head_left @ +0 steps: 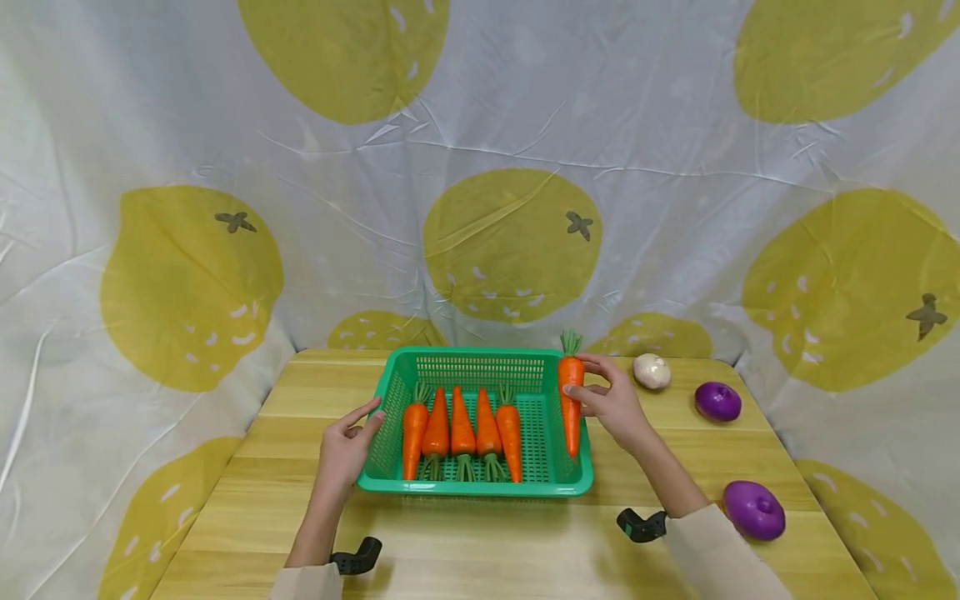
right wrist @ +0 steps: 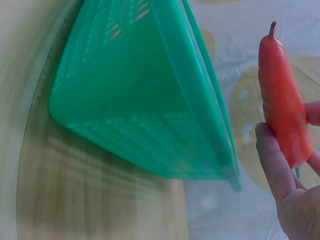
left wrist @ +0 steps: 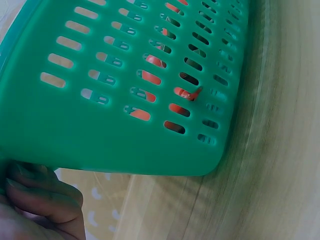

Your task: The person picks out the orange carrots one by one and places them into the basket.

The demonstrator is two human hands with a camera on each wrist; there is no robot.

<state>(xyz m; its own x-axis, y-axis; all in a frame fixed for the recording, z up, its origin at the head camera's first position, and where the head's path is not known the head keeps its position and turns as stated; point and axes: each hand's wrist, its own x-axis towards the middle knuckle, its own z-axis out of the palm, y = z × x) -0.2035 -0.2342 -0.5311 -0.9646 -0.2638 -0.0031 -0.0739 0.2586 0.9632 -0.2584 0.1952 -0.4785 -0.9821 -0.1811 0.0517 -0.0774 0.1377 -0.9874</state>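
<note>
A green plastic basket (head_left: 480, 488) with slotted walls sits on the wooden table, and several orange carrots (head_left: 413, 433) lie side by side in it, some with their green tops facing away and others turned round. At its left rim, my left hand (head_left: 347, 446) grips the edge; the left wrist view shows curled fingers (left wrist: 47, 197) by the basket wall (left wrist: 75, 135). My right hand (head_left: 615, 407) pinches another carrot (head_left: 572, 433) between thumb and fingers, over the basket's right rim. This carrot (right wrist: 281, 90) points its tip down and its leafy top up in the head view.
To the right of the basket lie a whitish round vegetable (head_left: 651, 372) and two purple round vegetables, one farther back (head_left: 717, 402) and one nearer (head_left: 753, 510). Behind the table (head_left: 247, 517) hangs a lemon-patterned cloth (head_left: 513, 246). Black camera mounts (head_left: 357, 557) stick out at both wrists.
</note>
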